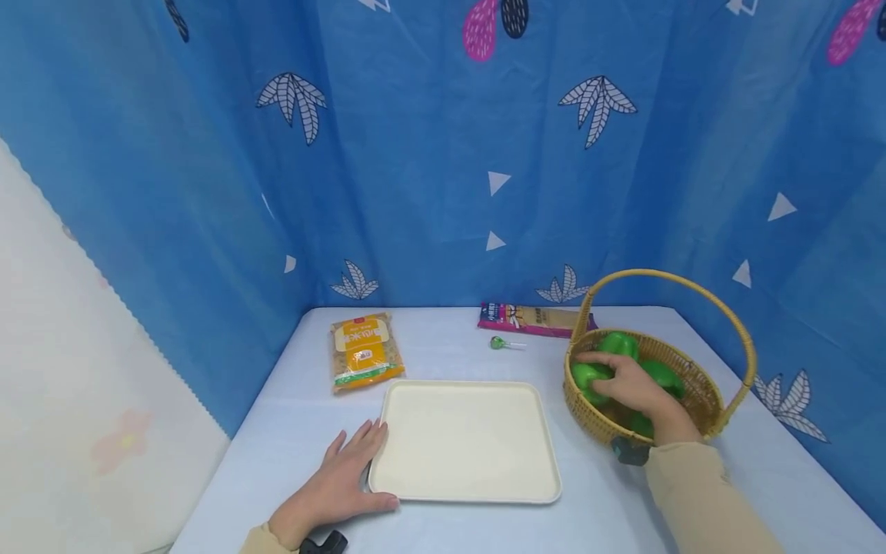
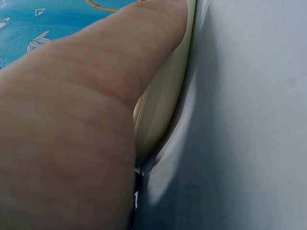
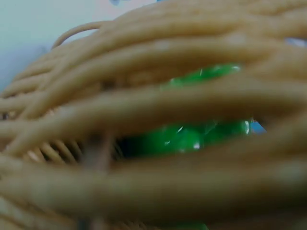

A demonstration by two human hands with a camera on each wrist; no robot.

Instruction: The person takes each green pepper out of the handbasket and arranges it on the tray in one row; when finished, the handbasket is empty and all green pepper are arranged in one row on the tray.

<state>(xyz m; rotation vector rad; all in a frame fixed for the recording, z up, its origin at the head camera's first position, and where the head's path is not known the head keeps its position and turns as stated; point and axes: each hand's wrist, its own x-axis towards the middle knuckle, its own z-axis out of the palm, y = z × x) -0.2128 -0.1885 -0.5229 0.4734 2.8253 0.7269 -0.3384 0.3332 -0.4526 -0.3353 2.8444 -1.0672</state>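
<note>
My left hand [image 1: 346,473] lies with fingers spread at the left edge of a cream rectangular tray [image 1: 471,446]. In the left wrist view the thumb [image 2: 100,81] reaches along the tray's rim [image 2: 165,96]. My right hand [image 1: 633,385] is inside a wicker basket [image 1: 584,412] on the right, its thumb and forefinger around a green bell pepper [image 1: 587,377]. More green peppers [image 1: 618,344] sit beside and behind that hand. Through the blurred wicker [image 3: 144,110] in the right wrist view, shiny green [image 3: 177,139] shows; the fingertips are hidden there.
A yellow-orange bag of grain [image 1: 365,350] lies behind the tray on the left. A green lollipop [image 1: 497,342] and a long pink-edged packet [image 1: 533,320] lie near the back edge. The basket's tall handle [image 1: 720,304] arches over its opening. Blue curtain [image 1: 429,192] hangs behind the white table.
</note>
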